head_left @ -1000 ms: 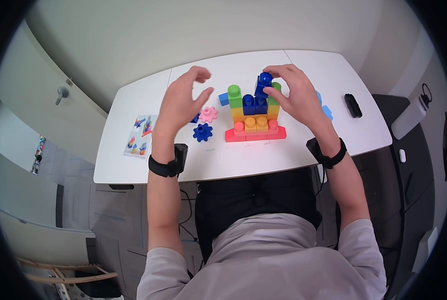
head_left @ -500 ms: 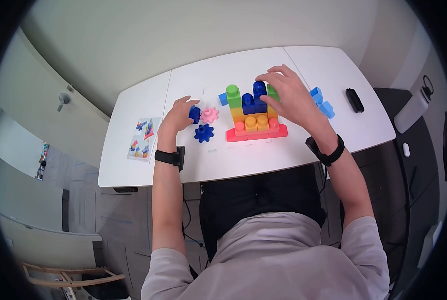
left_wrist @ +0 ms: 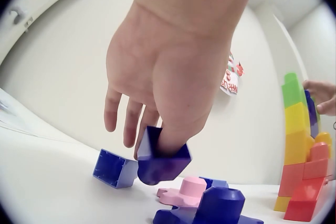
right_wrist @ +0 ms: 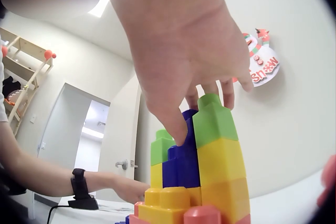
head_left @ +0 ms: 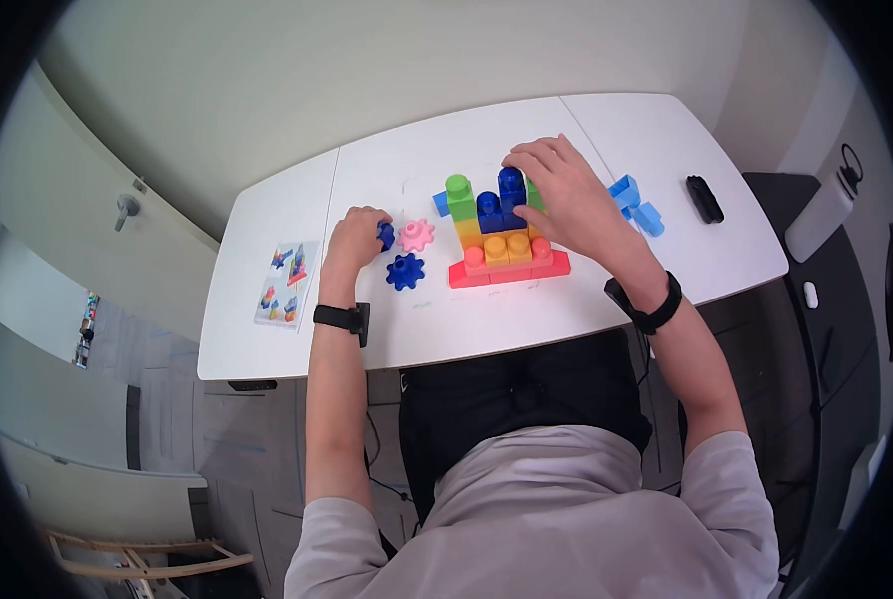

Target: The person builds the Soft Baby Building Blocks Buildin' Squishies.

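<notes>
Thumb and fingers of my left hand point(head_left: 355, 242) pinch a hollow blue block point(left_wrist: 164, 165), the thumb reaching into its open side in the left wrist view. Just beyond it a second blue block point(left_wrist: 111, 169) lies on its side. A pink gear point(head_left: 416, 236) and a blue gear point(head_left: 405, 272) sit to the right of that hand. On the right stands a stepped block tower point(head_left: 509, 272) with a red base, orange and yellow middle and green tops. My right hand point(head_left: 574, 208) holds the upper blue block point(head_left: 511, 183) on the tower, partly hiding the right green column.
A sheet with pictures of block builds point(head_left: 285, 285) lies at the table's left. Light blue blocks point(head_left: 648, 219) are right of the tower; another light blue piece point(head_left: 441, 205) sits behind it. A black case point(head_left: 704, 200) lies farther right, with a white bottle point(head_left: 821, 228) past the table edge.
My right hand has lowered the tilted blue block onto the tower, where it now stands upright. My left hand has come down from mid-air to a blue block beside the pink gear.
</notes>
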Motion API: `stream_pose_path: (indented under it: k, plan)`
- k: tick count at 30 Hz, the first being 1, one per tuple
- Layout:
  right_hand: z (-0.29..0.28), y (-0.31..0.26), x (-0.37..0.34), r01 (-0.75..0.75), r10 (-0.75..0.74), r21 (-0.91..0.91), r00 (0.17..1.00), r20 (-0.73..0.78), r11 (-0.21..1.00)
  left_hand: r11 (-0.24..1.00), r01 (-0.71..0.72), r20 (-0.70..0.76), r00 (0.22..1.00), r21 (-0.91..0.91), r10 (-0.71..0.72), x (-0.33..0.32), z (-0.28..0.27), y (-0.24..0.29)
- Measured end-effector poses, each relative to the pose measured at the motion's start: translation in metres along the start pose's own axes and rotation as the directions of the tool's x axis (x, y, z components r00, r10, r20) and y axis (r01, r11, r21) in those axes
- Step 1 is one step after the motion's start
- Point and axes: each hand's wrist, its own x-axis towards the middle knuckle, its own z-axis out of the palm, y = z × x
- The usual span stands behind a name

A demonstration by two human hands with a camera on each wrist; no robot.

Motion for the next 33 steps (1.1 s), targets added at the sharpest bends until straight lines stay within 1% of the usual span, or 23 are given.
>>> stream_pose_path:
  k: [3, 4, 5, 6, 8, 9, 10, 11, 12, 13, 14, 15, 16, 17, 19, 21, 23, 24, 26, 27, 30, 31, 33]
  plan:
    - [-0.004, -0.002, 0.002, 0.037, -0.038, -0.008, 0.997, -0.071, 0.999, 0.999, 0.035, -0.031, 0.999, -0.006, -0.035, -0.001, -0.016, 0.01]
    - [-0.006, -0.004, 0.003, 0.056, -0.056, -0.001, 0.992, -0.117, 0.998, 0.998, 0.023, -0.095, 0.995, -0.055, -0.028, -0.002, -0.023, 0.012]
    - [-0.01, -0.007, 0.005, 0.054, -0.054, -0.001, 0.992, -0.115, 0.999, 0.995, 0.009, -0.158, 0.987, -0.104, -0.026, -0.003, -0.031, 0.017]
    - [-0.016, -0.01, 0.007, 0.064, -0.059, 0.033, 0.99, -0.132, 0.997, 0.994, 0.009, -0.156, 0.987, -0.105, -0.026, -0.004, -0.039, 0.022]
    - [-0.021, -0.017, 0.008, 0.073, -0.062, 0.069, 0.987, -0.147, 0.995, 0.927, -0.19, -0.353, 0.933, -0.322, 0.069, -0.007, -0.062, 0.04]
    - [-0.022, -0.021, 0.008, 0.059, -0.037, 0.142, 0.987, -0.155, 0.988, 0.927, -0.189, -0.351, 0.934, -0.323, 0.068, -0.012, -0.077, 0.055]
    - [-0.022, -0.024, 0.008, 0.046, -0.011, 0.213, 0.987, -0.161, 0.976, 0.885, -0.235, -0.376, 0.924, -0.401, 0.075, -0.019, -0.092, 0.074]
    - [-0.024, -0.029, 0.007, 0.046, -0.012, 0.214, 0.987, -0.16, 0.976, 0.835, -0.28, -0.402, 0.912, -0.474, 0.077, -0.023, -0.101, 0.091]
    - [-0.025, -0.034, 0.007, 0.046, 0.003, 0.27, 0.984, -0.176, 0.962, 0.782, -0.375, -0.47, 0.874, -0.498, 0.12, -0.025, -0.101, 0.101]
    - [-0.025, -0.038, 0.006, 0.047, 0.017, 0.325, 0.981, -0.191, 0.945, 0.782, -0.374, -0.472, 0.874, -0.499, 0.117, -0.028, -0.102, 0.113]
    - [-0.024, -0.041, 0.006, 0.05, 0.013, 0.325, 0.982, -0.19, 0.945, 0.725, -0.437, -0.494, 0.856, -0.532, 0.153, -0.032, -0.102, 0.125]
    - [-0.023, -0.043, 0.005, 0.016, 0.051, 0.425, 0.988, -0.147, 0.905, 0.663, -0.496, -0.52, 0.834, -0.56, 0.185, -0.036, -0.103, 0.137]
    - [-0.022, -0.045, 0.004, -0.021, 0.084, 0.519, 0.991, -0.099, 0.855, 0.654, -0.506, -0.546, 0.821, -0.562, 0.167, -0.041, -0.104, 0.15]
    - [-0.022, -0.047, 0.004, -0.016, 0.078, 0.517, 0.992, -0.1, 0.856, 0.654, -0.508, -0.551, 0.819, -0.561, 0.164, -0.042, -0.101, 0.158]
    - [-0.021, -0.049, 0.005, -0.148, 0.163, 0.742, 0.985, 0.053, 0.654, 0.635, -0.58, -0.647, 0.745, -0.511, 0.16, -0.042, -0.097, 0.171]
    - [-0.023, -0.047, 0.007, -0.154, 0.166, 0.752, 0.984, 0.06, 0.641, 0.632, -0.595, -0.666, 0.728, -0.496, 0.162, -0.042, -0.099, 0.174]
    - [-0.022, -0.04, 0.008, -0.162, 0.166, 0.76, 0.983, 0.071, 0.629, 0.648, -0.6, -0.643, 0.735, -0.47, 0.215, -0.042, -0.102, 0.17]
    - [-0.019, -0.032, 0.009, -0.158, 0.191, 0.739, 0.981, 0.041, 0.655, 0.648, -0.598, -0.649, 0.733, -0.471, 0.204, -0.042, -0.103, 0.167]
    - [-0.025, -0.024, 0.012, -0.172, 0.219, 0.651, 0.976, 0.009, 0.739, 0.687, -0.556, -0.563, 0.787, -0.468, 0.252, -0.042, -0.107, 0.155]
    - [-0.028, -0.021, 0.014, -0.167, 0.208, 0.648, 0.978, 0.013, 0.743, 0.687, -0.554, -0.571, 0.784, -0.47, 0.242, -0.04, -0.107, 0.149]
    - [-0.028, -0.016, 0.021, -0.149, 0.188, 0.442, 0.981, -0.046, 0.884, 0.737, -0.52, -0.554, 0.798, -0.433, 0.238, -0.032, -0.098, 0.135]
    - [-0.027, -0.013, 0.024, -0.144, 0.181, 0.44, 0.982, -0.044, 0.886, 0.755, -0.494, -0.54, 0.812, -0.432, 0.223, -0.03, -0.095, 0.133]
    - [-0.026, -0.007, 0.03, -0.097, 0.065, 0.298, 0.991, 0.113, 0.95, 0.771, -0.468, -0.529, 0.824, -0.432, 0.203, -0.027, -0.089, 0.128]
